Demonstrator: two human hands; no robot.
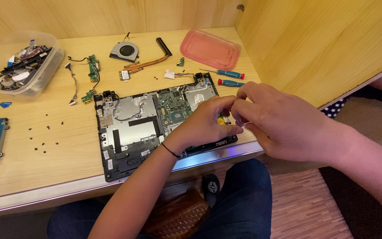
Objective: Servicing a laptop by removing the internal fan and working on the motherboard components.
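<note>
Both hands, left (208, 121) and right (273, 119), pinch some tiny hidden part over the opened laptop (155, 126); looks fragile, so grip edges only.

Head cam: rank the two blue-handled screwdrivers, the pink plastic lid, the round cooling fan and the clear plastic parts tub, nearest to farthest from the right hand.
From the right hand:
1. Two blue-handled screwdrivers, just beyond the fingers; too close to each other to split.
2. Pink plastic lid, farther back, by the wooden side wall.
3. Round cooling fan, back centre of the desk.
4. Clear plastic parts tub, far left corner.
</note>
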